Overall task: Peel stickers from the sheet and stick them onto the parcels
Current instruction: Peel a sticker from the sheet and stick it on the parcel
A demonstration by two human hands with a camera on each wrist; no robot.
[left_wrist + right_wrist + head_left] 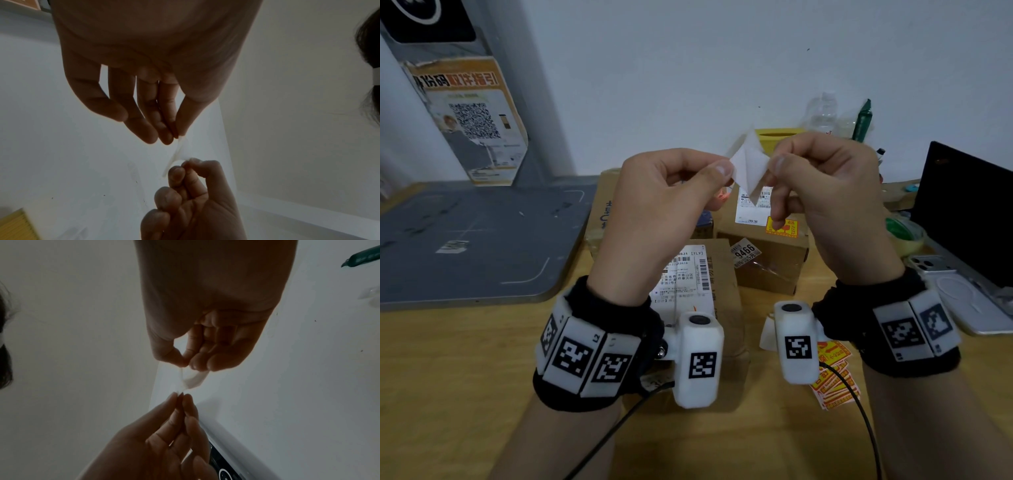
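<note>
Both hands are raised above the parcels and share a small white sticker slip (749,168). My left hand (724,171) pinches its left corner between thumb and forefinger. My right hand (774,165) pinches the right corner, and the slip is creased between them. In the left wrist view my left hand (178,136) holds the thin slip (177,151) from above; the right wrist view shows my right hand (186,366) on the curled slip (194,379). Below lie a near cardboard parcel (722,270) and a far parcel (774,263) bearing a yellow sticker (781,228). A pile of yellow-red stickers (834,377) lies under my right wrist.
A grey mat (465,240) covers the table's left side. On the right are a phone (959,298), a black laptop (962,205) and a green tape roll (904,233). A yellow tissue box (780,137), clear bottles (822,113) and a green marker (863,120) stand by the wall.
</note>
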